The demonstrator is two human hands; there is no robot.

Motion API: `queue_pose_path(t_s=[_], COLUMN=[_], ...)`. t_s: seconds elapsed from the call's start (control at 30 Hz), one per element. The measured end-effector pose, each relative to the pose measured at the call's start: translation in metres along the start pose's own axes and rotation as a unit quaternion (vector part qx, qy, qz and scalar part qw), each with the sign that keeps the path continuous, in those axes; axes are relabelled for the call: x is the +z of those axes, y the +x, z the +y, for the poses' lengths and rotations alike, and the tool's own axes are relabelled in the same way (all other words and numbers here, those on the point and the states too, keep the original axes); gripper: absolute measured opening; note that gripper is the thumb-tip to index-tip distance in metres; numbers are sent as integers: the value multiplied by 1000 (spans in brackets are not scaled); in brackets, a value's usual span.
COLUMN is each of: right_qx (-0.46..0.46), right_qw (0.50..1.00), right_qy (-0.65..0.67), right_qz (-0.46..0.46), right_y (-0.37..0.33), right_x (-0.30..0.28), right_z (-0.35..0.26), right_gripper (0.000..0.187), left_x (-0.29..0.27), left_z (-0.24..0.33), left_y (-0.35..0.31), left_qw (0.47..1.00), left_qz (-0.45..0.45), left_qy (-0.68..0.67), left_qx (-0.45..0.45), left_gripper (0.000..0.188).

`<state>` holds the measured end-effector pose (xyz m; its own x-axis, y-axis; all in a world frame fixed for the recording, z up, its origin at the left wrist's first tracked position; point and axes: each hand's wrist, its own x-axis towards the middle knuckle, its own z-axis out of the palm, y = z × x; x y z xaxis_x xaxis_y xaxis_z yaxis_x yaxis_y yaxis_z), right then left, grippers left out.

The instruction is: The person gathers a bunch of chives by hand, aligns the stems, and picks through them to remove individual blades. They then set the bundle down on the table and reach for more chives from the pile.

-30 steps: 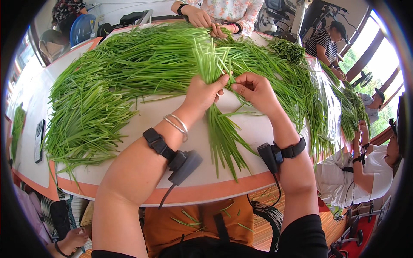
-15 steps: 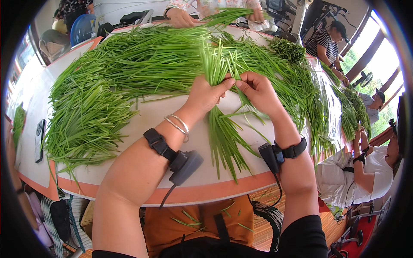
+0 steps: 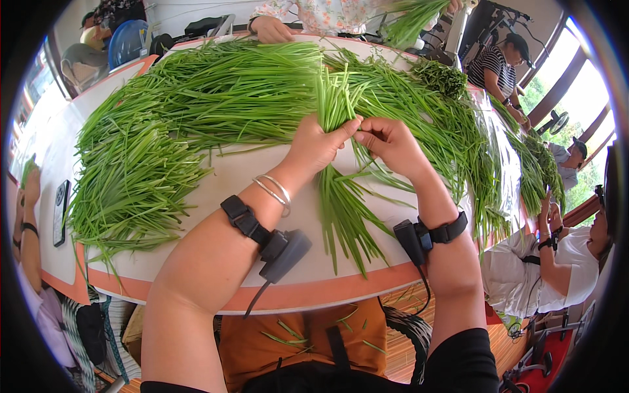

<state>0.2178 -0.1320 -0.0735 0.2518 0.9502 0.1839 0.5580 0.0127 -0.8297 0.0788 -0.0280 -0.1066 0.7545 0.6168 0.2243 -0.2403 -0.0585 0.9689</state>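
Note:
My left hand is wrapped around a bunch of garlic chives, held just above the table. The pale stem ends point away from me and the green leaves hang toward the near edge. Close against the left thumb, my right hand has its thumb and forefinger pinched together at the bunch's right side, on some of the chives there. Fingers hide exactly how many strands it grips. Beyond both hands lies a wide pile of loose garlic chives, and a thicker heap of garlic chives sits to the left.
The white table has an orange border. A phone lies at its left side. Across from me a person raises another bunch. Several co-workers sit at the right, and another person's hand shows at far left.
My hands stay almost in place; the strands at my right fingers have drawn in against the bunch. The person opposite has moved their bunch rightward and up. At far left, a co-worker's arm has come in.

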Motion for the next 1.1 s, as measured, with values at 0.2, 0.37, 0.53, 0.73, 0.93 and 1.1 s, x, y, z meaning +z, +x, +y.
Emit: queue_pose_path(t_s=[0.2, 0.37, 0.53, 0.73, 0.93, 1.1], right_qx=[-38, -38, -20, 59, -9, -52], right_qw=[986, 967, 965, 932, 949, 991], right_qy=[-159, -70, -174, -353, -263, -30], right_qz=[-26, 241, 195, 57, 172, 115], right_y=[0, 8, 8, 1, 3, 6], right_x=[-7, -26, -30, -18, -15, -8], right_z=[11, 20, 34, 18, 8, 14], right_gripper=[11, 17, 18, 20, 18, 12], left_x=[4, 2, 4, 3, 3, 5], left_z=[-4, 2, 6, 2, 2, 3], left_y=[5, 1, -1, -2, -2, -2], left_qw=[985, 969, 974, 986, 985, 990], left_qz=[70, 1, -45, -21, 9, 12], left_qy=[-149, -236, -192, -138, -149, -121], left_qx=[47, -78, -111, -87, -85, -74], left_gripper=[28, 27, 27, 20, 21, 22])
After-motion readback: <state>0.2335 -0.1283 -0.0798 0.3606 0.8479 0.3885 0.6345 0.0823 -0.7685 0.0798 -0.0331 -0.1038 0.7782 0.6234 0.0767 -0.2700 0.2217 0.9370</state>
